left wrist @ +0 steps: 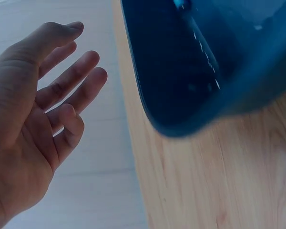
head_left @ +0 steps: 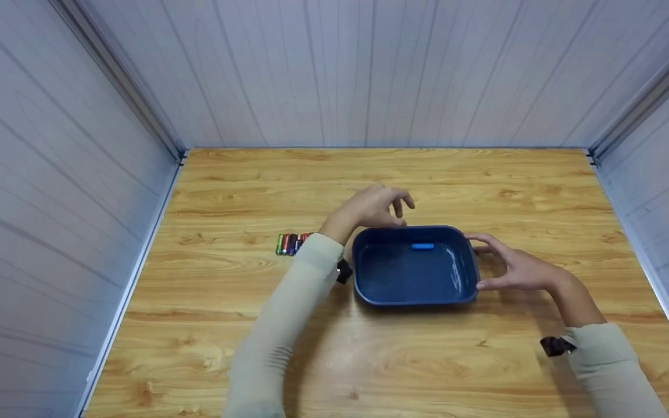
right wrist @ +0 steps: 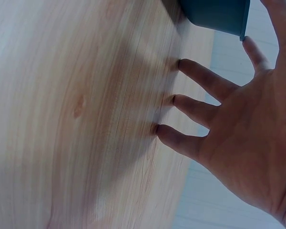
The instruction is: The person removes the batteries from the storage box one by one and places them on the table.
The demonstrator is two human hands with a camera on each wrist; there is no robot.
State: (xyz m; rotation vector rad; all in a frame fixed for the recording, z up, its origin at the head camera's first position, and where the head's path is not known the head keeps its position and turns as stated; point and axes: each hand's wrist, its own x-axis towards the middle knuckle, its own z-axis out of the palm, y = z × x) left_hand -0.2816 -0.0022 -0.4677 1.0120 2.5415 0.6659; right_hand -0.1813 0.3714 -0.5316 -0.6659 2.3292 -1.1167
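Note:
A dark blue rectangular basin [head_left: 410, 278] with rounded corners stands on the wooden table. Inside it, close to the back wall, lies a small bright blue cylinder [head_left: 423, 247] that looks like a battery. My left hand [head_left: 372, 206] hovers by the basin's back rim; its fingers are loosely bent and hold nothing, as the left wrist view of the hand [left wrist: 43, 105] confirms. At the basin's right side is my right hand [head_left: 517, 270], fingers spread. In the right wrist view, one finger of that hand [right wrist: 248, 114] meets the basin rim [right wrist: 242, 37] and other fingertips rest on the table.
Several colourful batteries [head_left: 286, 244] lie in a row left of the basin, partly hidden by the left forearm. Pale panel walls [head_left: 340, 75] border the wooden tabletop [head_left: 207, 325] at the back and both sides. A black wrist device [head_left: 556, 346] sits at the right sleeve.

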